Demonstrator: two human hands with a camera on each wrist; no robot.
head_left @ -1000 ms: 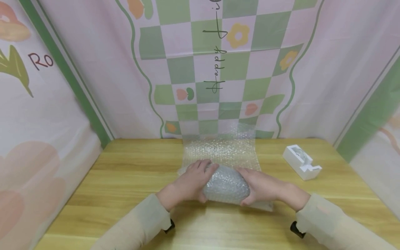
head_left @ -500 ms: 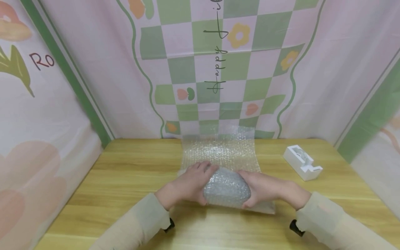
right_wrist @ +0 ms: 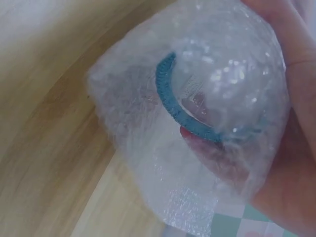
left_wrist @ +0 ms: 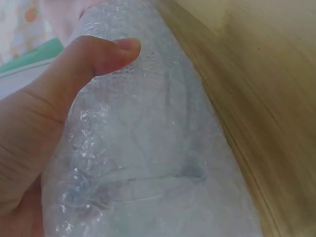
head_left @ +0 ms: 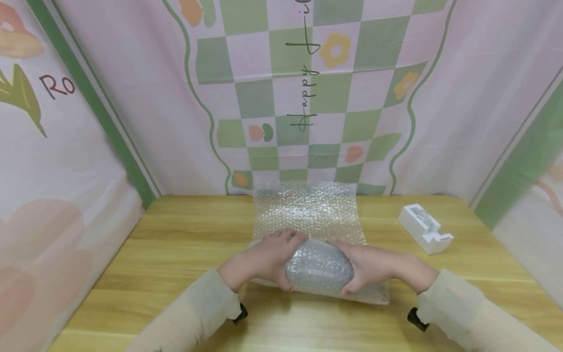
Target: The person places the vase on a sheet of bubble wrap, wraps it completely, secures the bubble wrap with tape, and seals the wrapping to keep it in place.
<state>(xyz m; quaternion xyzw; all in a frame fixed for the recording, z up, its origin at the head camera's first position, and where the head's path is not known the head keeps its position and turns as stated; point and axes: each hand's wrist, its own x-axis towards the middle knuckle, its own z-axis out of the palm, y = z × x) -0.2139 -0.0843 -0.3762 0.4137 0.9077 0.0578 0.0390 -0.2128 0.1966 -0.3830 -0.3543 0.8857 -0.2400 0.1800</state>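
A rolled bundle of clear bubble wrap [head_left: 319, 268] lies between both hands on the wooden table. In the left wrist view, the outline of a clear glass object [left_wrist: 143, 187] shows through the layers of wrap. A teal-tinted round glass rim or base [right_wrist: 180, 116] shows at the bundle's other end in the right wrist view. My left hand [head_left: 274, 259] grips the left end, thumb on the near side and fingers over the top. The right end is held by my right hand [head_left: 362, 264], its thumb also on the near side. Some fingers are hidden behind the bundle.
Behind the bundle, the unrolled sheet of bubble wrap [head_left: 308, 210] runs to the table's back edge, its far end raised against the patterned curtain [head_left: 292, 102]. A white tape dispenser [head_left: 424, 230] stands at the back right of the wooden table [head_left: 184, 244].
Both hands have turned the bundle slightly and brought it a little toward me. The far end of the bubble wrap sheet has come nearer and lower. The tape dispenser has stayed in place.
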